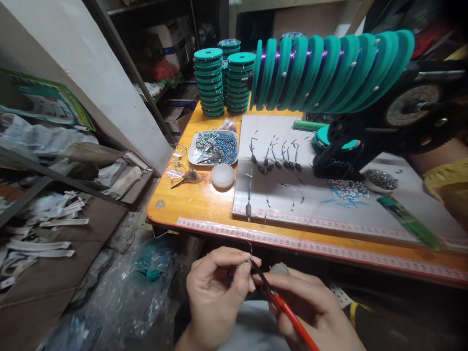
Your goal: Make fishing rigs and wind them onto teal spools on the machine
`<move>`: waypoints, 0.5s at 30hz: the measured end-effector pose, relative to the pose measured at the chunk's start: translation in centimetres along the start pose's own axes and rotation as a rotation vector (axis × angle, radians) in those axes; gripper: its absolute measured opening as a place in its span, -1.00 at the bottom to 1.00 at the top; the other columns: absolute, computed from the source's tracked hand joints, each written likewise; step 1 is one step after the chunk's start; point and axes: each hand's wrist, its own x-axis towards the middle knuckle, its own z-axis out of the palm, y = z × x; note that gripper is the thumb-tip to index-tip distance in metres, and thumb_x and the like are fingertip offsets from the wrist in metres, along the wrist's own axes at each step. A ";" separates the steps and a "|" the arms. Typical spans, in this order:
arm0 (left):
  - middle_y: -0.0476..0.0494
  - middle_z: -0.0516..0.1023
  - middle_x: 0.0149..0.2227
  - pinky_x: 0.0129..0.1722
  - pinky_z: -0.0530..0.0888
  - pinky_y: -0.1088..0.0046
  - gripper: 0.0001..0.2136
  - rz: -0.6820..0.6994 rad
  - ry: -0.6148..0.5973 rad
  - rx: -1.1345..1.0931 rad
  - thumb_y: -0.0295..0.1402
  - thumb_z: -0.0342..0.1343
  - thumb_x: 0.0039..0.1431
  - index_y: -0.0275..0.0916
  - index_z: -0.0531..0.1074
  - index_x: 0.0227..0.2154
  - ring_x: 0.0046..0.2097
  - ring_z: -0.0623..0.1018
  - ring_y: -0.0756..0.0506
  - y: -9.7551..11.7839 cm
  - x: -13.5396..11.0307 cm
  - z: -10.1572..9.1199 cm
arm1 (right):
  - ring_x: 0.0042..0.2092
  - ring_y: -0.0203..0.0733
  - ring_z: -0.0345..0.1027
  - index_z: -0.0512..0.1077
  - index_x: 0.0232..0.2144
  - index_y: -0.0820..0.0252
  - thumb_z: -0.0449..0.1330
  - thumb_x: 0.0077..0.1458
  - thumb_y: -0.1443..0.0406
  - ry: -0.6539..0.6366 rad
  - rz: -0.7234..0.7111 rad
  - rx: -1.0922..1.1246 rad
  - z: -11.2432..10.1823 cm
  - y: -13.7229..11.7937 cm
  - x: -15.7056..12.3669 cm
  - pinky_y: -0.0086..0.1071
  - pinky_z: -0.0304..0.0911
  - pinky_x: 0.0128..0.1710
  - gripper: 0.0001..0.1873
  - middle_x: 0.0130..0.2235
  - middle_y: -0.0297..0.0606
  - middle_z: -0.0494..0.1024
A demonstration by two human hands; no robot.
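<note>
Just short of the surface (164, 204), holds a purple thread (250, 247) pinched between left fingers (228, 257), thumb and forefinger closed together with no gap to see. Rises from the pinch toward the near edge. Has right fingers (302, 285) curled closed around a red tool (283, 307), dark tip right at the pinch; cannot tell the spread of its blades. Behind the right fingers, a pale round thing (279, 267), partly hidden.

Along the near edge, a measuring tape (215, 230). Beyond it, a grey board (263, 190) with dark weights (278, 165) on strands in a row, plus one lone weight (249, 210) nearer. Left of the board, a white disc (223, 176), a tray (190, 155) full of small blue and pale pieces, dark bristles (190, 177) and glasses (176, 170). Farther back, stacked green spools (209, 83).

Over the board, a black machine (336, 163) with a row of spools (310, 73), hiding part of the far side. By its foot, white beads (345, 187), a dish (370, 189) of metal bits and a green strip (409, 222). At far right, another person's yellow sleeve (448, 180). On the floor at left, clear plastic (124, 287).
</note>
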 end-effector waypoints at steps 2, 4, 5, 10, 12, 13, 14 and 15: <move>0.01 0.63 -0.32 -0.48 0.52 0.67 -0.77 0.000 -0.006 0.004 -0.60 0.14 0.16 -0.10 0.56 -0.26 -0.52 0.50 0.13 0.0 0.0 -0.1 | -0.52 -0.38 0.34 0.54 -0.02 -0.07 0.26 0.12 0.33 -0.024 0.027 0.006 -0.2 0.2 -0.3 -0.54 0.30 -0.48 -0.65 -0.49 -0.35 0.50; 0.01 0.63 -0.32 -0.48 0.51 0.68 -0.77 0.004 -0.006 0.003 -0.59 0.14 0.16 -0.11 0.55 -0.26 -0.53 0.50 0.14 0.1 0.1 -0.1 | -0.49 -0.36 0.38 0.52 0.00 -0.07 0.25 0.14 0.34 -0.030 0.066 -0.063 -0.4 0.4 -0.6 -0.55 0.29 -0.48 -0.63 -0.47 -0.33 0.53; 0.01 0.63 -0.32 -0.49 0.51 0.69 -0.77 0.005 -0.008 0.003 -0.59 0.15 0.16 -0.11 0.55 -0.26 -0.53 0.50 0.14 0.1 0.1 -0.1 | -0.46 -0.35 0.40 0.51 0.01 -0.06 0.25 0.14 0.34 -0.030 0.079 -0.103 -0.5 0.5 -0.7 -0.56 0.28 -0.49 -0.62 -0.46 -0.31 0.54; 0.01 0.64 -0.32 -0.49 0.50 0.70 -0.77 0.000 -0.006 0.004 -0.59 0.14 0.17 -0.10 0.56 -0.26 -0.53 0.50 0.15 0.1 0.2 -0.2 | -0.42 -0.30 0.39 0.53 -0.01 -0.01 0.28 0.08 0.36 -0.015 0.070 -0.190 -0.6 0.4 -0.7 -0.48 0.35 -0.40 -0.61 -0.45 -0.30 0.53; 0.01 0.64 -0.32 -0.49 0.50 0.70 -0.77 -0.009 -0.007 -0.005 -0.59 0.14 0.17 -0.10 0.56 -0.26 -0.53 0.50 0.15 0.0 0.2 -0.2 | -0.42 -0.31 0.38 0.54 -0.02 -0.01 0.28 0.08 0.37 -0.004 0.065 -0.191 -0.5 0.2 -0.5 -0.49 0.35 -0.39 -0.61 -0.45 -0.30 0.53; 0.01 0.64 -0.31 -0.49 0.50 0.70 -0.77 -0.016 -0.010 -0.015 -0.59 0.14 0.17 -0.10 0.56 -0.26 -0.53 0.50 0.15 0.0 0.2 -0.2 | -0.44 -0.32 0.36 0.54 -0.02 -0.01 0.27 0.09 0.38 -0.005 0.059 -0.175 -0.4 0.2 -0.4 -0.49 0.35 -0.40 -0.61 -0.46 -0.31 0.52; 0.01 0.64 -0.31 -0.49 0.50 0.70 -0.78 -0.024 -0.011 -0.031 -0.58 0.15 0.17 -0.10 0.56 -0.26 -0.53 0.50 0.15 -0.1 0.2 -0.2 | -0.47 -0.34 0.34 0.54 -0.02 0.00 0.26 0.10 0.38 -0.010 0.052 -0.153 -0.3 0.1 -0.3 -0.49 0.35 -0.40 -0.62 -0.48 -0.32 0.51; 0.00 0.64 -0.31 -0.49 0.50 0.69 -0.79 -0.030 -0.010 -0.052 -0.57 0.15 0.17 -0.10 0.56 -0.27 -0.54 0.50 0.15 -0.1 0.2 -0.1 | -0.49 -0.36 0.32 0.54 -0.02 0.01 0.25 0.11 0.38 -0.011 0.047 -0.129 -0.2 0.1 -0.3 -0.49 0.36 -0.41 -0.63 -0.49 -0.34 0.49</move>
